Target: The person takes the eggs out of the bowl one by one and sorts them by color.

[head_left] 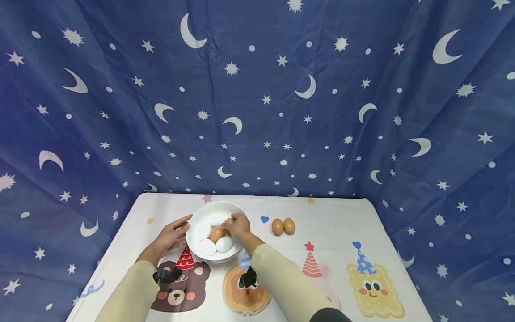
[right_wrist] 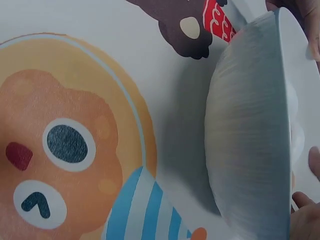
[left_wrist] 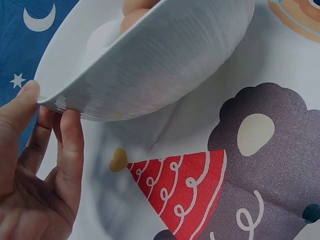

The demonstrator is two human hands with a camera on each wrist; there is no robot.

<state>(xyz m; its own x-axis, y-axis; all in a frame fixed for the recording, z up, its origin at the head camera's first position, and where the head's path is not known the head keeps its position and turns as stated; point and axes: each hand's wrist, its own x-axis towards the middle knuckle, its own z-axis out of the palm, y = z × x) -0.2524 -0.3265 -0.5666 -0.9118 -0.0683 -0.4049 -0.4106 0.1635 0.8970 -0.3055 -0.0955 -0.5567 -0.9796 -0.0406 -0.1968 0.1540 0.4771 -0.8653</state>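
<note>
A white bowl (head_left: pixel 219 208) holds several white eggs (head_left: pixel 224 244) and a brown egg (head_left: pixel 217 234) in their midst. My left hand (head_left: pixel 170 237) grips the bowl's left rim, thumb on top and fingers beneath, as the left wrist view shows. Reaching over the right rim, my right hand (head_left: pixel 241 228) holds a second brown egg (head_left: pixel 229 221) inside the bowl, its fingers partly covering that egg. In the right wrist view the bowl's outer wall (right_wrist: pixel 245 125) hides most of the contents, and only fingertips show at the edge.
Two more brown eggs, a left one (head_left: pixel 277 226) and a right one (head_left: pixel 289 226), lie side by side to the right of the bowl. A white tablecloth (head_left: pixel 334 237) with cartoon prints covers the table. Behind it hangs a blue curtain (head_left: pixel 257 116) with moons and stars.
</note>
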